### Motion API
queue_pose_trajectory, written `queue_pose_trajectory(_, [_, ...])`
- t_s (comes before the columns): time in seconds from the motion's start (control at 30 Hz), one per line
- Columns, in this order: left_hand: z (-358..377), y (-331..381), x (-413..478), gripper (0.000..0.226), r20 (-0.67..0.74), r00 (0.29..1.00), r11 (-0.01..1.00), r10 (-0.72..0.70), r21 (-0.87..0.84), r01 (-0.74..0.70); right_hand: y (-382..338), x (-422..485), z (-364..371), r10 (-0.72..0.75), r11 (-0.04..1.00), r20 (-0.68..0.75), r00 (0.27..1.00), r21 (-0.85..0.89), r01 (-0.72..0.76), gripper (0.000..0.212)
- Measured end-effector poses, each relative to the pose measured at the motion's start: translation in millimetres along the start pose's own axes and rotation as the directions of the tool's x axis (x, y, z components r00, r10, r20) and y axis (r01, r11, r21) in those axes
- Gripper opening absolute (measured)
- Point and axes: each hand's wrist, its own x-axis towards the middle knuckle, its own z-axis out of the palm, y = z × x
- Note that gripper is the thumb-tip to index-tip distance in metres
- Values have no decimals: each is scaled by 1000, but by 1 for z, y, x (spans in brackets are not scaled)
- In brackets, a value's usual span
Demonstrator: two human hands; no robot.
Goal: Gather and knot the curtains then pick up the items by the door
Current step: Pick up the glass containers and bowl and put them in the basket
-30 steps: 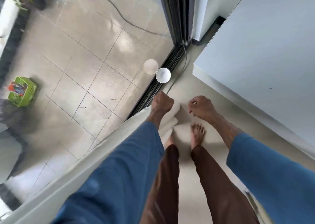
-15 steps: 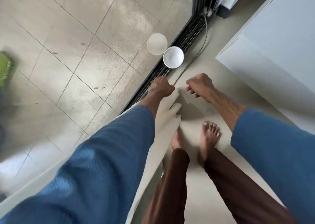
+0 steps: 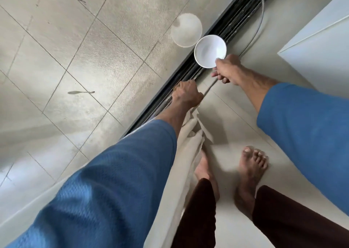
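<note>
So on the left, the bowl's pale reflection [image 3: 186, 30] shows in the door glass. The left hand [image 3: 186, 94] is fisted tight round the bunched cream curtain [image 3: 188, 145], which runs like a long rope from the near edge up along the door track [image 3: 232, 21], its gathered end pointing far-right. Right of that, a white bowl [image 3: 208, 49] sits upright by the track with just its plain white inside showing. The right hand [image 3: 227, 71] pinches its near rim.
</note>
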Motion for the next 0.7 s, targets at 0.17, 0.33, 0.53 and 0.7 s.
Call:
queue_pose_trajectory(0.17, [1, -6, -8, 32, 27, 999, 999, 22, 24, -23, 4, -6, -4, -25, 998, 8, 1000, -60, 25, 39])
queue_pose_trajectory(0.33, [-20, -2, -57, 30, 20, 1000, 1000, -18, 20, 18, 27, -86, -32, 22, 997, 21, 1000, -78, -21, 35])
queue_pose_trajectory(0.53, [-53, 17, -198, 31, 90, 995, 999, -31, -40, 35, 49, -259, -103, 112, 992, 26, 993, -67, -110, 35])
queue_pose_trajectory(0.7, [-70, 36, -333, 48, 142, 989, 980, -31, -192, 58, 41, -408, -170, 128, 990, -12, 992, 59, -127, 33])
